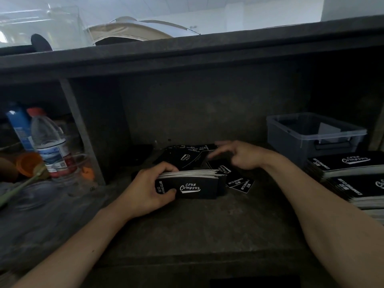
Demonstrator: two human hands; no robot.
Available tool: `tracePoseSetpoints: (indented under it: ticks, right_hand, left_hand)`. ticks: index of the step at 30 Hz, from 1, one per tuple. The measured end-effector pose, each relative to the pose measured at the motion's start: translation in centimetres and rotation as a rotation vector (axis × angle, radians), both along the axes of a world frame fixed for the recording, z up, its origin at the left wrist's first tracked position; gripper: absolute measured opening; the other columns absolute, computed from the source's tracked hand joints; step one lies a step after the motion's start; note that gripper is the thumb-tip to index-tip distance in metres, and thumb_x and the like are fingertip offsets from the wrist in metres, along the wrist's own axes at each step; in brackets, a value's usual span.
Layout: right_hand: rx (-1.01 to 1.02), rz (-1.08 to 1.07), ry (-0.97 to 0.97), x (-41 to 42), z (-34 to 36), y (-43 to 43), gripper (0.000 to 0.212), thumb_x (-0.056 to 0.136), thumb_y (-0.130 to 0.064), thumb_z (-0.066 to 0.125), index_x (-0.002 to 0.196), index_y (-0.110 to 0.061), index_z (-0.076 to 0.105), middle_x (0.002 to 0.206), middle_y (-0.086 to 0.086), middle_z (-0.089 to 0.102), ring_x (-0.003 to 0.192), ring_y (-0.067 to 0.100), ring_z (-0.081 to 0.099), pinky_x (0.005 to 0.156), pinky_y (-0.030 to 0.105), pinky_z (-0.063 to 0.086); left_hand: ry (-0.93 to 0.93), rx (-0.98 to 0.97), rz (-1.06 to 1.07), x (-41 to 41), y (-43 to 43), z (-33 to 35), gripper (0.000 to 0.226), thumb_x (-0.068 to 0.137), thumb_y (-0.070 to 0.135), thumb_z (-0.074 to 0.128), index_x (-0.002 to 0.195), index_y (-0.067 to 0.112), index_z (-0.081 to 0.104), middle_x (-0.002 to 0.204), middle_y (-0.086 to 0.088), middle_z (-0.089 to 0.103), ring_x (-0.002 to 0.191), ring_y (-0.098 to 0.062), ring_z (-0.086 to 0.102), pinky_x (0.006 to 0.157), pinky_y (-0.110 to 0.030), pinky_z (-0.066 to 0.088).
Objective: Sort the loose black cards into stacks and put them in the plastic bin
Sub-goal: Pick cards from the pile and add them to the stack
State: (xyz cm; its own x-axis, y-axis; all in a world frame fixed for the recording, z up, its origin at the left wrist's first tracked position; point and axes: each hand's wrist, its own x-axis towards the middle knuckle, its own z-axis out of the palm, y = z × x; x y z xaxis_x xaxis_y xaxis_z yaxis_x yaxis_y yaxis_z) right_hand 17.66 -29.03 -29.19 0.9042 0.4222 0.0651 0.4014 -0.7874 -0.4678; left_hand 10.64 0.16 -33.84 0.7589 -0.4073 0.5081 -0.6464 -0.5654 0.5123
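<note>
The desk (187, 231) is a dark, rough, dim grey surface set in a recess, with a back wall beyond the hands and a thick ledge (187, 53) overhead. Above the ledge the room is bright and white, and a beige tent (133, 30) shows there.

The left hand (149, 188) grips a thick stack of black cards (197, 186), thumb on its printed face and fingers curled over the far edge. The right hand (243, 155), just beyond and to the right of it, is released, its fingers loosely spread and blurred over the loose black cards (187, 154) scattered behind the held stack. Whether the fingertips touch a card cannot be told.

The plastic bin (311, 138), clear grey, stands well to the right of the right hand, against the back. Nearer, beside the right forearm, lie finished stacks (349, 163).

Left of the left hand an upright divider (81, 129) walls off a compartment holding a water bottle (49, 142), a blue bottle (18, 125) and an orange cup (29, 163).
</note>
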Motion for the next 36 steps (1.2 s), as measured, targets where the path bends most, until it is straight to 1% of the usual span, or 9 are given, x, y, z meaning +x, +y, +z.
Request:
tracePoseSetpoints:
  ticks: [2,8,13,16,23,26,29,33,36]
  right_hand:
    - [-0.167,0.079,0.089,-0.3,-0.5,0.9,0.076,0.077,0.015,0.041,0.128,-0.038,0.060,0.159,-0.008,0.023,0.147,0.015,0.020,0.120,0.026,0.015]
    - [-0.368,-0.193,0.118,-0.3,0.1,0.5,0.045,0.096,-0.020,0.049,0.140,-0.028,0.050,0.148,0.004,0.044,0.130,0.022,0.046,0.105,0.027,0.039]
    - [-0.327,-0.337,0.091,0.2,-0.3,-1.2,0.052,0.085,-0.057,0.064,0.106,-0.010,0.067,0.107,0.005,0.063,0.101,0.022,0.060,0.076,0.024,0.042]
    - [-0.249,-0.389,0.040,0.4,-0.2,-1.4,0.051,0.084,-0.059,0.063,0.101,-0.011,0.065,0.102,0.007,0.060,0.090,0.020,0.056,0.073,0.024,0.038]
    - [-0.220,-0.373,0.186,-1.1,1.4,-1.6,0.066,0.070,-0.038,0.084,0.128,-0.015,0.062,0.130,0.000,0.058,0.119,0.019,0.054,0.096,0.026,0.044]
    - [-0.060,-0.380,0.145,-1.0,1.3,-1.6,0.050,0.068,-0.027,0.087,0.113,-0.017,0.069,0.109,-0.004,0.062,0.108,0.016,0.057,0.087,0.023,0.045]
    - [0.457,-0.284,0.059,-1.0,1.2,-1.6,0.029,0.067,-0.012,0.087,0.093,-0.014,0.076,0.086,-0.003,0.071,0.089,0.009,0.063,0.070,0.010,0.046]
    - [0.614,-0.039,0.185,-1.8,0.7,2.0,0.025,0.072,-0.021,0.084,0.095,-0.015,0.078,0.095,0.001,0.076,0.101,0.014,0.068,0.093,0.024,0.051]
    - [0.580,0.070,0.373,-2.1,-0.1,3.9,0.032,0.082,-0.035,0.074,0.104,-0.012,0.075,0.104,0.004,0.075,0.106,0.019,0.067,0.100,0.034,0.048]
  left_hand:
    - [0.001,-0.001,-0.004,0.0,0.0,0.0,0.038,0.075,0.020,0.076,0.109,0.032,0.063,0.103,0.016,0.071,0.093,-0.005,0.070,0.082,-0.021,0.055]
    - [0.013,-0.006,-0.009,0.0,0.1,-0.1,0.037,0.076,0.020,0.075,0.109,0.031,0.063,0.102,0.015,0.071,0.093,-0.006,0.070,0.083,-0.025,0.056]
    - [0.019,-0.012,-0.005,0.1,0.1,-0.1,0.037,0.075,0.020,0.075,0.109,0.029,0.064,0.103,0.014,0.071,0.095,-0.007,0.071,0.085,-0.029,0.057]
    - [0.026,-0.014,-0.010,0.1,0.0,-0.2,0.036,0.075,0.022,0.074,0.109,0.030,0.063,0.103,0.014,0.072,0.094,-0.008,0.071,0.084,-0.031,0.057]
    - [0.024,-0.022,-0.025,0.1,0.1,-0.2,0.035,0.075,0.029,0.072,0.109,0.029,0.063,0.102,0.011,0.071,0.092,-0.010,0.071,0.082,-0.034,0.058]
    - [-0.017,-0.009,-0.033,0.3,0.1,-0.2,0.037,0.073,0.031,0.072,0.109,0.028,0.064,0.110,0.012,0.067,0.102,-0.010,0.068,0.088,-0.028,0.055]
    - [-0.041,0.001,-0.047,0.5,0.1,-0.3,0.038,0.071,0.033,0.072,0.108,0.030,0.063,0.134,0.011,0.054,0.123,-0.007,0.058,0.100,-0.019,0.047]
    - [0.017,-0.063,0.003,0.6,0.2,-0.3,0.048,0.065,0.037,0.075,0.105,0.042,0.049,0.146,0.019,0.044,0.132,0.001,0.050,0.105,-0.024,0.046]
    - [0.096,-0.129,-0.019,0.7,0.2,-0.5,0.061,0.067,0.026,0.081,0.111,0.042,0.041,0.125,0.021,0.063,0.116,-0.004,0.064,0.094,-0.026,0.053]
